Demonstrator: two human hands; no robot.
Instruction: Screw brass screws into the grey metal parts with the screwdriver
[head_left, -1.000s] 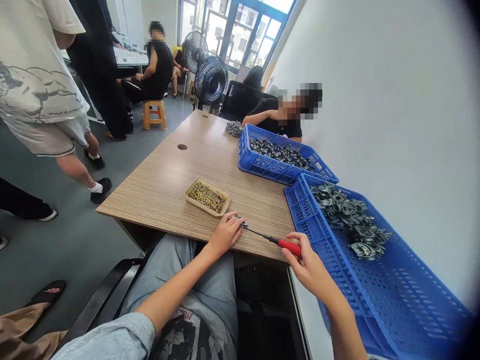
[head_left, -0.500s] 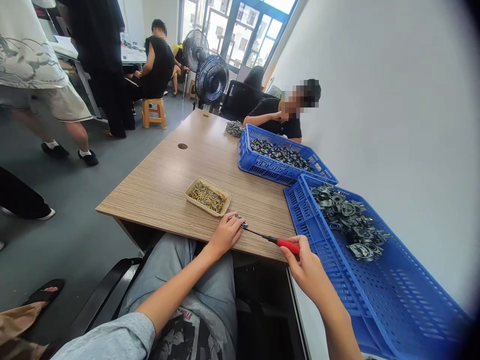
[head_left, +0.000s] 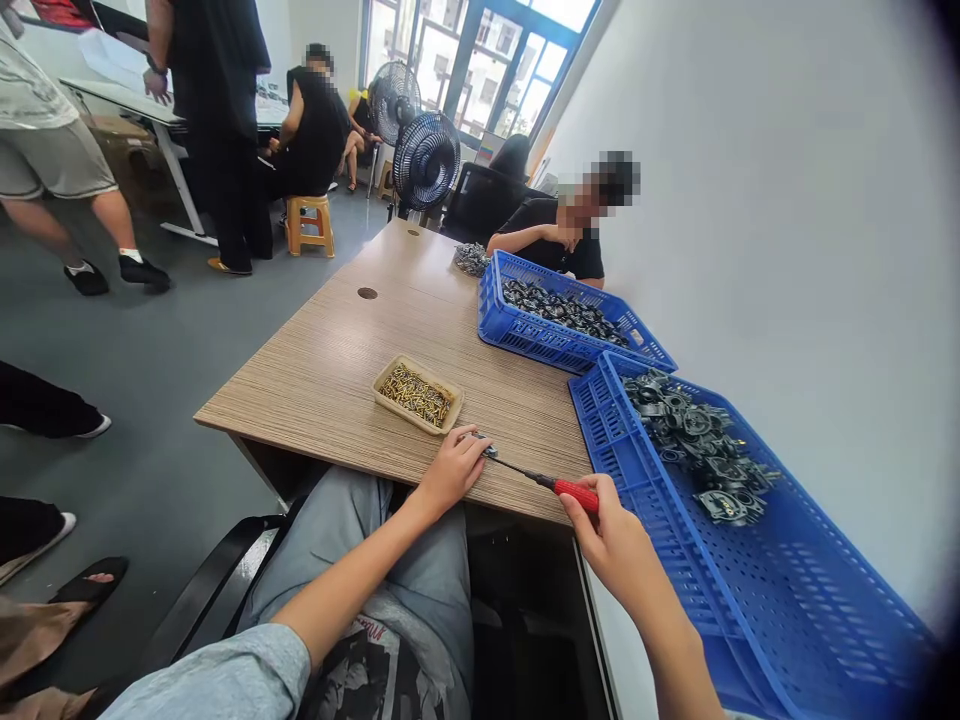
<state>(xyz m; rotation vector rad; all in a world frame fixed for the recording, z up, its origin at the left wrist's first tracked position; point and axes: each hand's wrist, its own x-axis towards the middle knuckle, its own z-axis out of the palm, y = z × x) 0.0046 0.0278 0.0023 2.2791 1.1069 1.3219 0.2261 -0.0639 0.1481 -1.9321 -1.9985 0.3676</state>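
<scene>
My right hand (head_left: 611,525) is wrapped round the red handle of a screwdriver (head_left: 576,494). Its dark shaft points left, and the tip meets a small grey metal part (head_left: 489,451) near the table's front edge. My left hand (head_left: 455,468) grips that part against the table, its fingers hiding most of it. Just behind my left hand stands a beige tray (head_left: 382,400) of small brass-coloured screws (head_left: 416,393).
A blue crate (head_left: 739,610) with dark metal parts (head_left: 694,430) lies at my right. Behind it another blue crate (head_left: 525,340) holds more parts. Across the wood-grain table (head_left: 315,350) sits a co-worker (head_left: 544,230). People stand at the left, near a fan (head_left: 426,160).
My hands, the screwdriver and the metal part keep almost the same position. At the left, the person in pale shorts has stepped and another standing person has shifted slightly right.
</scene>
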